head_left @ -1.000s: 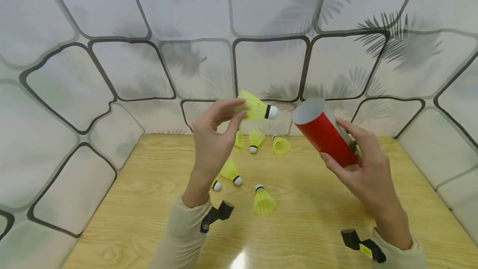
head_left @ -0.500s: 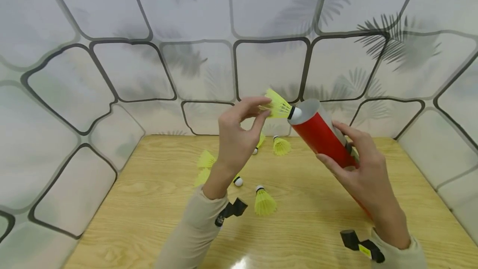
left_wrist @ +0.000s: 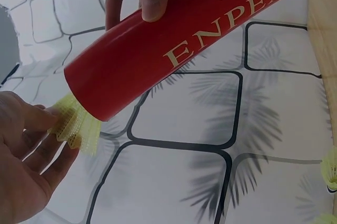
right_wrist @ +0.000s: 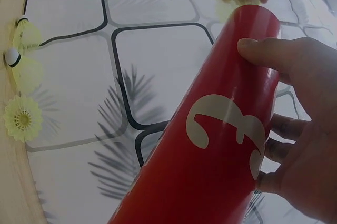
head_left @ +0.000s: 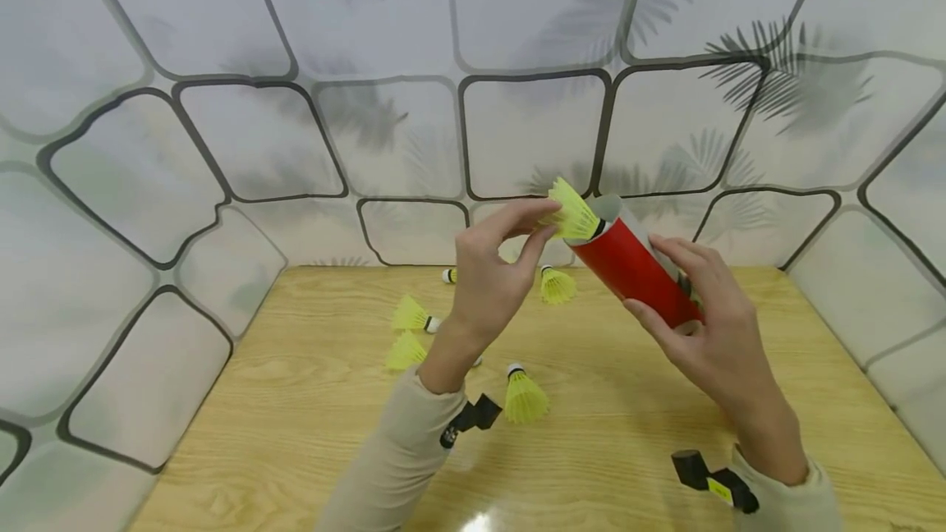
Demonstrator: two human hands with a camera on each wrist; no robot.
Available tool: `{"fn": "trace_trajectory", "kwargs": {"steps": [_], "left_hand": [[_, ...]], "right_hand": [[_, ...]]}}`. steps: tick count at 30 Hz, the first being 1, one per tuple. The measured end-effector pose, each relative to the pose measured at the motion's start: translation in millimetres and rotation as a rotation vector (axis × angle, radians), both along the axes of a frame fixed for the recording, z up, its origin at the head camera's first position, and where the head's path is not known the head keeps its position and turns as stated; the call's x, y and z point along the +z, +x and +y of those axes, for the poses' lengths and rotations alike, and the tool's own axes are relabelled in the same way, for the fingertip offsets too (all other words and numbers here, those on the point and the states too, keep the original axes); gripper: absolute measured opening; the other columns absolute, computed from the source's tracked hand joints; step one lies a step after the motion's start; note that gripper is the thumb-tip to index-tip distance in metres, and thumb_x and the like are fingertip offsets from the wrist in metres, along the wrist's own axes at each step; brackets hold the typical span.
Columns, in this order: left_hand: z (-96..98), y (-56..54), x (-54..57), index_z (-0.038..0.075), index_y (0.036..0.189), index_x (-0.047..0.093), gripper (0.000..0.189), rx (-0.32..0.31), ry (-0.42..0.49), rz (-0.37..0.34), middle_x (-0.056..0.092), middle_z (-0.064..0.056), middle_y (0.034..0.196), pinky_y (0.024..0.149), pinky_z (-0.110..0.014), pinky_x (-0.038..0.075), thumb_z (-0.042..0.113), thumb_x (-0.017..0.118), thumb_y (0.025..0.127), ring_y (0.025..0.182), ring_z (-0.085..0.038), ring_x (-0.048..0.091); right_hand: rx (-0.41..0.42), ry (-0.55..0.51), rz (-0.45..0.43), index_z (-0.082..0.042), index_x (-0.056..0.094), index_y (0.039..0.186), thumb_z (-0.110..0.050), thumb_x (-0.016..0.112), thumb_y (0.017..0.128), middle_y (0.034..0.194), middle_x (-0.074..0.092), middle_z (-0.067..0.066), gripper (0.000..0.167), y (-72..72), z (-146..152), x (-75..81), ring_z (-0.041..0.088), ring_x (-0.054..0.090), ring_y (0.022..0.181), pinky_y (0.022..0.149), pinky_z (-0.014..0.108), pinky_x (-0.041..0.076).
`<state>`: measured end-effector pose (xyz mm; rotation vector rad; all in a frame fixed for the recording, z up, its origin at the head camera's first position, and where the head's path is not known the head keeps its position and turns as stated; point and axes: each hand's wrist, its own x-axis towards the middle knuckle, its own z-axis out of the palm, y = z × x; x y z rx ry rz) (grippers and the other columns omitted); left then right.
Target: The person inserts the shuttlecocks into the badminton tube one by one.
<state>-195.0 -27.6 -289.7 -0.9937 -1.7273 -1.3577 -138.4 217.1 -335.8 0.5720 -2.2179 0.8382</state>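
My left hand (head_left: 497,273) pinches a yellow shuttlecock (head_left: 572,213) by its feathered skirt. Its cork end is inside the mouth of a red tube (head_left: 637,276), hidden by the rim, while the skirt sticks out. My right hand (head_left: 713,314) grips the tube around its middle and tilts its open end up and to the left. In the left wrist view the red tube (left_wrist: 195,34) carries the letters ENPEX, and the shuttlecock's skirt (left_wrist: 79,126) fans out between my fingers and the rim. The right wrist view shows my right thumb and fingers around the tube (right_wrist: 210,129).
Several yellow shuttlecocks lie on the wooden table (head_left: 296,433): one shuttlecock (head_left: 525,396) in front, another shuttlecock (head_left: 557,285) at the back, a shuttlecock (head_left: 410,314) to the left. Some are partly hidden behind my left forearm. A patterned wall covering (head_left: 532,134) stands behind the table.
My left hand has moved right with the shuttlecock, from beside the tube into its mouth; the cork end is now inside. The right hand and tube have shifted slightly left.
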Motion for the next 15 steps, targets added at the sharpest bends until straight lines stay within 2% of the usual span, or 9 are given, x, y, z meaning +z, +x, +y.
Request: {"fn": "trace_trajectory", "kwargs": {"steps": [9,15], "left_hand": [[4.1,-0.6,-4.3,-0.002,0.115,0.072,0.019,-0.083,-0.123,0.022,0.075,-0.013,0.113,0.092,-0.024,0.056,-0.003,0.067,0.097,0.1,-0.015,0.072],[9.0,-0.7,-7.4,-0.002,0.115,0.072,0.018,-0.081,-0.128,0.033,0.074,-0.013,0.113,0.092,-0.024,0.056,-0.002,0.067,0.097,0.102,-0.014,0.071]], "right_hand": [[0.024,-0.002,0.015,-0.01,0.055,0.147,0.006,0.093,0.066,0.14,0.058,0.013,0.091,-0.5,-2.0,0.2,0.029,0.059,0.111,0.081,0.002,0.043],[0.026,0.007,0.011,-0.01,0.055,0.147,0.005,0.093,0.066,0.14,0.057,0.013,0.091,-0.2,-2.2,0.4,0.029,0.059,0.112,0.082,0.002,0.043]]}}
